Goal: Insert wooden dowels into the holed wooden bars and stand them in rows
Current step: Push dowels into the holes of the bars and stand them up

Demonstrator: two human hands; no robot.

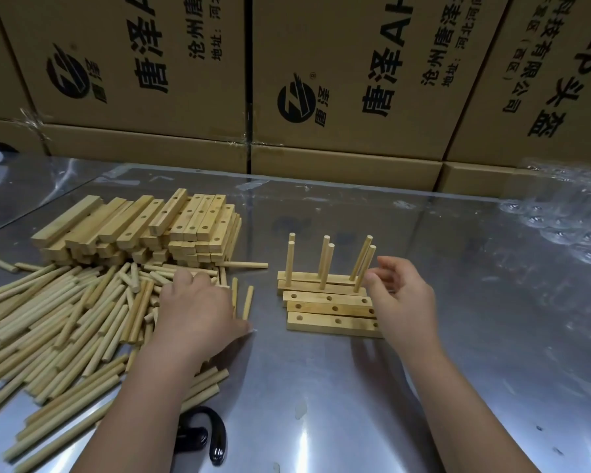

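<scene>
Three holed bars lie beside right fingers.

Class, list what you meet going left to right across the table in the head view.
Loose dowel pile → left hand → holed bars with standing dowels → right hand → transparent items
</scene>
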